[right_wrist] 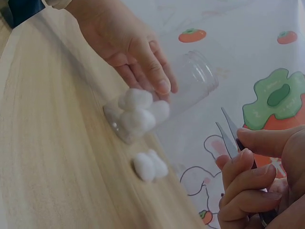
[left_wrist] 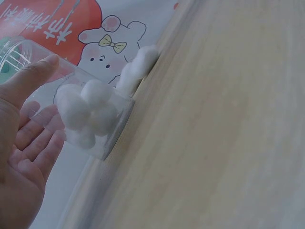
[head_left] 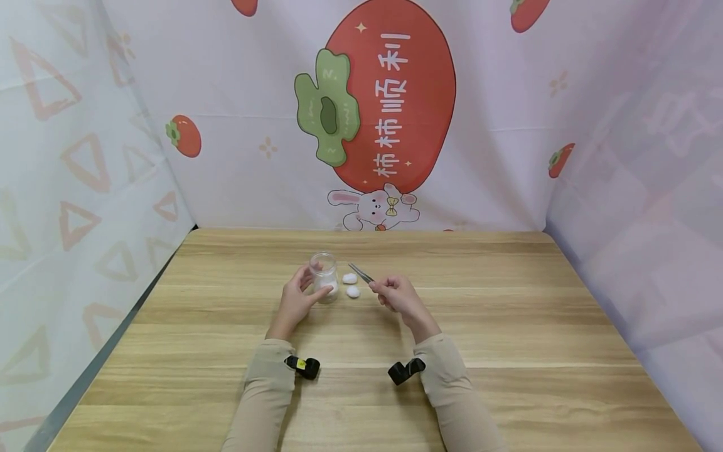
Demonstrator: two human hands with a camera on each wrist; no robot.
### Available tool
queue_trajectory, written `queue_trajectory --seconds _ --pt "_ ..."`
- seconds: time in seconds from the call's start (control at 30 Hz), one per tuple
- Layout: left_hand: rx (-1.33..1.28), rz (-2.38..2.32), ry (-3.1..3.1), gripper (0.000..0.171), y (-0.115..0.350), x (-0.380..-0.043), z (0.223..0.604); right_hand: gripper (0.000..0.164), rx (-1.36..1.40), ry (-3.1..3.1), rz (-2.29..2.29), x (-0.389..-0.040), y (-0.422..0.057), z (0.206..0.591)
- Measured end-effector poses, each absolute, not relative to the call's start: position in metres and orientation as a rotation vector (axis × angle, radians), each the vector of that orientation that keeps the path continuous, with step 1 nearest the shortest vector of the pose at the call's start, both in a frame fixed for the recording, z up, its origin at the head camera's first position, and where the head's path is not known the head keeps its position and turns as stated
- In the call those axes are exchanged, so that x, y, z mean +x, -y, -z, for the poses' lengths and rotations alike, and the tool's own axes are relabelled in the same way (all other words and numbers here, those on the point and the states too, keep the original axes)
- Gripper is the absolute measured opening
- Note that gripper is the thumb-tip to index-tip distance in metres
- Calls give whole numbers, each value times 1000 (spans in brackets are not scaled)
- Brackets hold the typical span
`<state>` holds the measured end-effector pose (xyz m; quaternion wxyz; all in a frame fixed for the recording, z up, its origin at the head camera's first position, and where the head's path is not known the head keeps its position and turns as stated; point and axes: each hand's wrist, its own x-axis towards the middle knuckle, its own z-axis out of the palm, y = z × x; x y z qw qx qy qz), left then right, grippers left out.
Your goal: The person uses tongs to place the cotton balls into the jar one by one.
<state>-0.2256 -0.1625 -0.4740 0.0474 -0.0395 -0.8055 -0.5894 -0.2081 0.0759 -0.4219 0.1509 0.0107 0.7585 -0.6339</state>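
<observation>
My left hand [head_left: 295,297] holds a clear jar [head_left: 334,276] upright on the table, thumb on one side and fingers on the other. The jar's mouth is uncovered. Several cotton balls [left_wrist: 93,110] lie in its lower part. Just right of the jar, two more cotton balls, a farther one [head_left: 349,278] and a nearer one [head_left: 353,292], rest on the wood. In my right hand [head_left: 402,299] are metal tweezers [head_left: 361,273], pinched between thumb and fingers. Their tips [right_wrist: 225,118] stand apart with nothing between them, pointing toward the jar above the loose cotton balls.
The wooden table [head_left: 508,326] reaches back to a printed cloth [head_left: 497,157] with a large persimmon and a rabbit. Cloth also hangs along the left and right sides. Black straps with small devices [head_left: 307,368] sit on both wrists.
</observation>
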Motion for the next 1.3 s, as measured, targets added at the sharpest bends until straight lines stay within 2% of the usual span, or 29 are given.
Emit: queue_trajectory --seconds 0.3,0.73,1.3 --pt "-137 1800 2450 65 163 -226 476 21 98 -2227 1778 -212 -79 441" --pt "-136 1798 2448 65 163 -226 476 24 171 -2280 1740 -215 -82 452" --pt "-119 1794 2468 66 163 -227 475 21 238 -2259 1708 -220 -77 463"
